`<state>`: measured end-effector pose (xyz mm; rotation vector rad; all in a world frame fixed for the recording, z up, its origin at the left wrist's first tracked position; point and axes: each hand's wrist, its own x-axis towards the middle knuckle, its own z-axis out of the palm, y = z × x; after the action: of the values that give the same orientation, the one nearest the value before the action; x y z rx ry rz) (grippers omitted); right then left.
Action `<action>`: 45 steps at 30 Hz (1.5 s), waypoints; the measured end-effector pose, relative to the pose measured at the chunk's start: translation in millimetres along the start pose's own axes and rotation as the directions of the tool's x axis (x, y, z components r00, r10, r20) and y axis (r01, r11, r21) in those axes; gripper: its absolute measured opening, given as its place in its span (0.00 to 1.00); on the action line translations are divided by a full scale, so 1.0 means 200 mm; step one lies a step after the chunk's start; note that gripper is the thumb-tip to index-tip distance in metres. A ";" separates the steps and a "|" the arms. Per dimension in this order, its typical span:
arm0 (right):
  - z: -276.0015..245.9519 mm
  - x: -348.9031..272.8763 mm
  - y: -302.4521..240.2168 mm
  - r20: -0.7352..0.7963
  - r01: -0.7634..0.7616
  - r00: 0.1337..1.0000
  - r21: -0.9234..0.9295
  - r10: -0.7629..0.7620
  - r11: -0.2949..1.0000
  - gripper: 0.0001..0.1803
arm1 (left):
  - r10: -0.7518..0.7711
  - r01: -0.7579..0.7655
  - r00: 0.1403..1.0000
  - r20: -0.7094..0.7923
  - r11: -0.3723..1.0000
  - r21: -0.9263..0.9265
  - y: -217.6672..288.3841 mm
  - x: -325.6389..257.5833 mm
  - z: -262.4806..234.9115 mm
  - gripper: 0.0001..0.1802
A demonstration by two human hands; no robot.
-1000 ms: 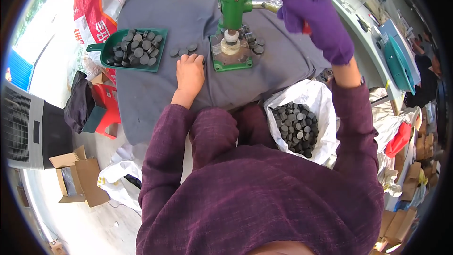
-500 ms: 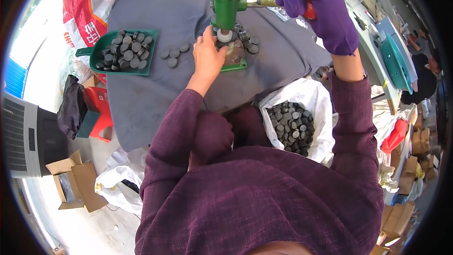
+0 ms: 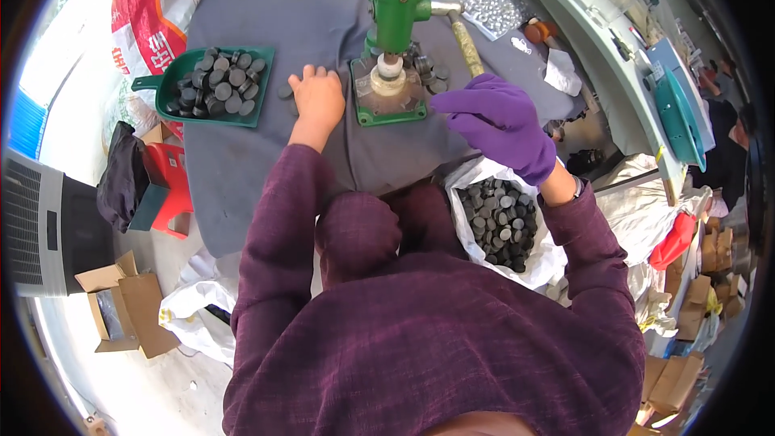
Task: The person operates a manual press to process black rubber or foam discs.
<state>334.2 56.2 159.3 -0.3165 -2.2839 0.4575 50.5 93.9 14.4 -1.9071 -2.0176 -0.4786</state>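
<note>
Two hands flank the green hand press. My bare left hand lies flat, fingers spread, empty, beside loose dark discs. My gloved right hand hovers half-curled, holding nothing visible, near the lever.

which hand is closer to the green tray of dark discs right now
The left hand. It rests flat on the grey cloth just right of the green tray, beside the green press. The gloved right hand is farther off, beyond the press.
</note>
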 end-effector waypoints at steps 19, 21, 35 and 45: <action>-0.33 0.47 -0.18 -0.103 -0.375 0.884 0.428 0.456 0.822 0.18 | -0.232 0.120 0.972 -0.035 0.621 -0.775 0.25 -0.01 -0.18 0.41; -0.33 0.47 -0.18 -0.093 -0.343 0.905 0.417 0.415 0.842 0.18 | -0.218 0.124 0.976 -0.016 0.610 -0.783 0.30 0.01 -0.16 0.42; -0.04 -0.10 0.05 -0.091 -0.257 0.957 0.183 0.277 0.949 0.12 | -0.196 0.014 0.970 -0.145 0.640 -0.768 0.25 0.05 -0.10 0.38; -0.02 0.00 -0.02 0.024 0.003 1.000 -0.014 -0.003 1.000 0.13 | -0.035 0.036 0.999 -0.008 0.978 0.208 -0.07 -0.14 -0.09 0.06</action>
<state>336.6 53.9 163.4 -0.3159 -2.3119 0.4464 38.9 60.3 17.9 -1.7466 -2.0151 -0.2675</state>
